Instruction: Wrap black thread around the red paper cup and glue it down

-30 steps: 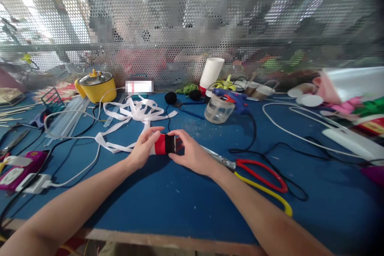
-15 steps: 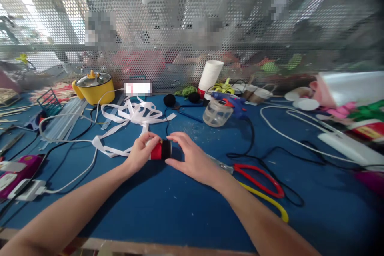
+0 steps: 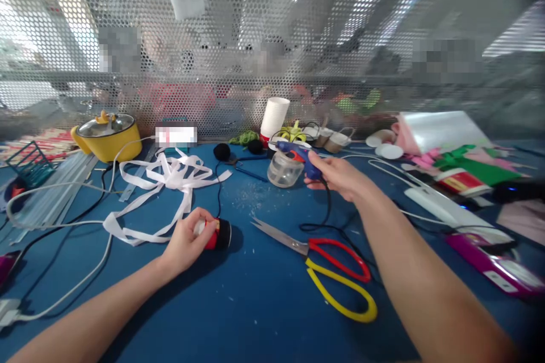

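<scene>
My left hand [image 3: 186,239] is closed round a small cylinder [image 3: 216,233] with a red body and a black band, lying on its side on the blue table [image 3: 238,306]. My right hand [image 3: 336,174] has reached to the back and grips the handle of a blue glue gun [image 3: 298,154], which rests on a clear plastic cup [image 3: 283,170]. The gun's black cord [image 3: 327,210] trails down from my hand. Open scissors [image 3: 323,264] with red and yellow handles lie between my arms.
A tangle of white ribbon [image 3: 168,173] lies left of centre, a yellow pot [image 3: 108,136] behind it. White cups [image 3: 275,116], black pom-poms [image 3: 221,151], white cables [image 3: 55,204], coloured paper [image 3: 464,161] and a perforated metal screen [image 3: 272,39] ring the work area.
My right hand let go of the red and black cylinder and reached back right to grasp the glue gun. The left hand still holds the cylinder. The view shifted right.
</scene>
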Available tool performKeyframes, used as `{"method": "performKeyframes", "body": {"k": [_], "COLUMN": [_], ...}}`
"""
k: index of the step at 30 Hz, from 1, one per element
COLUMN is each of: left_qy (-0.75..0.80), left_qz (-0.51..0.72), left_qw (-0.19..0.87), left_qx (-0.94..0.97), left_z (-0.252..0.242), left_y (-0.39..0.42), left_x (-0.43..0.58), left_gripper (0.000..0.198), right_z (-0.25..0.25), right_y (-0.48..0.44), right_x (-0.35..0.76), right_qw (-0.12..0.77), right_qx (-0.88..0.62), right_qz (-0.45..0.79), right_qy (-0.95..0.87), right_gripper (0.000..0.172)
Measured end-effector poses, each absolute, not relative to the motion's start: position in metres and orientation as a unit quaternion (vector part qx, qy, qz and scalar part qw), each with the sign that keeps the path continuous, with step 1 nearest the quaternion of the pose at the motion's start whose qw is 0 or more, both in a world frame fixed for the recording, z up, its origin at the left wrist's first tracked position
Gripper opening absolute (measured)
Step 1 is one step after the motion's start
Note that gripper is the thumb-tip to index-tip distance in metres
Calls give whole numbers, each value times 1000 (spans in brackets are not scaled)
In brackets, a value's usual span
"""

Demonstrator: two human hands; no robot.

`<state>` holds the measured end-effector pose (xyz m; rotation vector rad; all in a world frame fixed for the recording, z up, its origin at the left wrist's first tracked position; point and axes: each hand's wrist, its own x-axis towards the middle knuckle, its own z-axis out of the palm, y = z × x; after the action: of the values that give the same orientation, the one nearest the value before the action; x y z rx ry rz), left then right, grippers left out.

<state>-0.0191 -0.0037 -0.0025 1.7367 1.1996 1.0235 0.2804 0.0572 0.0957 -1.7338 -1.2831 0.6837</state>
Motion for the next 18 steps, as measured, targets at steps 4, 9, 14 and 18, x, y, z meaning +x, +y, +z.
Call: {"method": "performKeyframes", "body": {"k": [4, 9, 14, 18], "left_qy": [476, 484, 480, 483], "left_qz": [385, 340, 354, 391], "left_qw": [403, 426, 436, 441], "left_qx": [680, 685, 674, 648], "left_z": [2, 13, 20, 9], "left_y": [-2, 1, 11, 17], "left_x": [-18, -17, -13, -9], "left_gripper": [17, 15, 16, 17], "right_z": [86, 90, 93, 88], "right_y": [63, 58, 39, 13], "right_x": [277, 270, 253, 225], "right_qw": [433, 527, 586, 460], "right_qx": [-684, -630, -565, -552], "right_qz": [395, 399, 372, 426], "right_qy": [-435, -407, -447, -550], "right_gripper": [32, 24, 6, 8]}}
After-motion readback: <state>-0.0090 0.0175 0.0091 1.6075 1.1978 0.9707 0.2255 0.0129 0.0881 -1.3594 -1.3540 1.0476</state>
